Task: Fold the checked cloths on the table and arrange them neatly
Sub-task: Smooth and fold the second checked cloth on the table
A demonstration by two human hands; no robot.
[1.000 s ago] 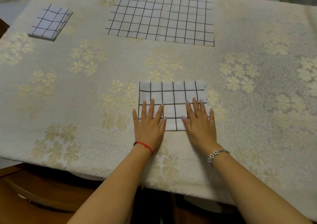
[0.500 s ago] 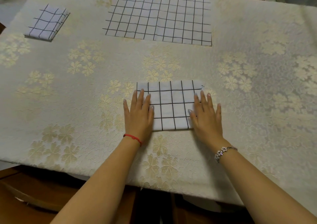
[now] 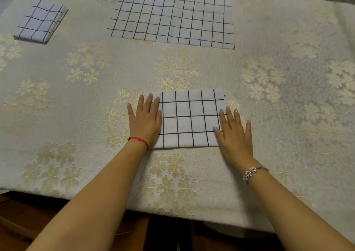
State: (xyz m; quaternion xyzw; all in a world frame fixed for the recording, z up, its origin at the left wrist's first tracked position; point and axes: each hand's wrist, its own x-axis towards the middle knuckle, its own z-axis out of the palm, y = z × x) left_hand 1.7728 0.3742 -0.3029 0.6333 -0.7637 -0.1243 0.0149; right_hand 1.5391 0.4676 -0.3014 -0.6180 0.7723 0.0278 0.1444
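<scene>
A folded white cloth with black checks [image 3: 189,119] lies flat near the table's front edge. My left hand [image 3: 145,119] presses flat on its left edge, fingers straight. On the cloth's right edge rests my right hand [image 3: 233,131], also flat with spread fingers. A larger checked cloth [image 3: 172,14] lies spread out at the back middle. A small folded checked cloth [image 3: 41,21] sits at the back left.
The table [image 3: 288,97] wears a cream tablecloth with embroidered flowers. Its front edge runs just below my forearms, with dark wooden furniture [image 3: 23,222] underneath. Bare tablecloth stretches to the right of the cloths.
Both hands slid apart from the cloth's near middle to its left and right edges, smoothing it flat. The other cloths stayed put.
</scene>
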